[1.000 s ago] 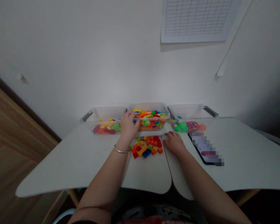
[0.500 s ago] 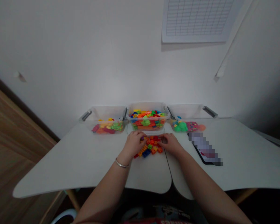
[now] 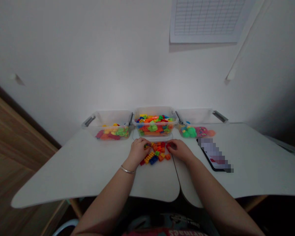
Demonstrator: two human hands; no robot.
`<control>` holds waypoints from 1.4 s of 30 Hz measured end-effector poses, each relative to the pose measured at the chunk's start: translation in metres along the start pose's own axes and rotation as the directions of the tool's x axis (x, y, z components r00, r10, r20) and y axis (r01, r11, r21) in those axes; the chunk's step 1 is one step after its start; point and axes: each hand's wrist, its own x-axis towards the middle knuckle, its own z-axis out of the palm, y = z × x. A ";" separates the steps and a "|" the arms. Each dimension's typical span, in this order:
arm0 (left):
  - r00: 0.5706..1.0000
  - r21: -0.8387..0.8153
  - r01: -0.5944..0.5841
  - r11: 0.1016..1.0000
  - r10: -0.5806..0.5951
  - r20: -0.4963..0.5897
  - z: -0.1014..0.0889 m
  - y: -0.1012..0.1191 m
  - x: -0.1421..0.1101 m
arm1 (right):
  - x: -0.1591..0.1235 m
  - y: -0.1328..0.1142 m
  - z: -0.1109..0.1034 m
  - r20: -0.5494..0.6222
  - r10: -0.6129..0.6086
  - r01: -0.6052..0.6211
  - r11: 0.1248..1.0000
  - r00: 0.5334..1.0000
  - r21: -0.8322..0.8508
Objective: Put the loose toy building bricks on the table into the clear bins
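Observation:
A loose pile of toy building bricks (image 3: 159, 148) lies on the white table between my hands, mostly orange and red. At its near side are a blue brick (image 3: 153, 160) and a studded yellow brick (image 3: 149, 157). My left hand (image 3: 138, 151) curls over the pile's left edge; small coloured pieces show by its fingertips, but which one it grips is hard to make out. On the right edge, my right hand (image 3: 180, 150) has a red brick (image 3: 168, 147) between thumb and fingers. A small green brick (image 3: 157, 153) sits mid-pile.
Behind the pile stands a clear bin (image 3: 154, 128) full of bricks. Another clear bin (image 3: 111, 133) with coloured pieces is on its left, and a third bin (image 3: 194, 114) with toys on its right. A phone (image 3: 214, 155) lies right of my right forearm. A seam splits the table (image 3: 88, 173).
My right hand's fingers have closed on a red brick at the pile's right edge. The left hand has shifted slightly, uncovering more of the yellow brick. The view has tilted a little.

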 end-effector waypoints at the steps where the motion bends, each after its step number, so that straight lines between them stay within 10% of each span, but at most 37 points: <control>1: 1.000 0.000 -0.009 1.000 0.009 -0.006 0.001 -0.001 0.000 | 0.000 0.000 -0.001 0.003 0.003 -0.003 1.000 1.000 -0.023; 19: 0.998 0.064 -0.062 0.996 0.061 0.018 -0.004 -0.001 -0.005 | -0.011 -0.017 -0.006 -0.134 0.058 -0.073 0.991 0.989 -0.109; 26: 0.998 -0.022 -0.069 0.997 0.069 0.002 -0.005 -0.005 -0.004 | -0.003 -0.036 -0.018 -0.623 0.104 -0.022 0.990 0.775 0.137; 32: 0.998 -0.013 -0.067 0.998 0.067 0.011 -0.002 -0.006 -0.003 | 0.043 -0.040 -0.032 -0.834 0.054 0.303 0.917 0.549 0.260; 42: 0.997 -0.064 -0.079 0.995 0.079 -0.006 -0.001 -0.008 -0.003 | 0.095 -0.031 -0.036 -0.689 -0.046 0.206 0.967 0.723 0.152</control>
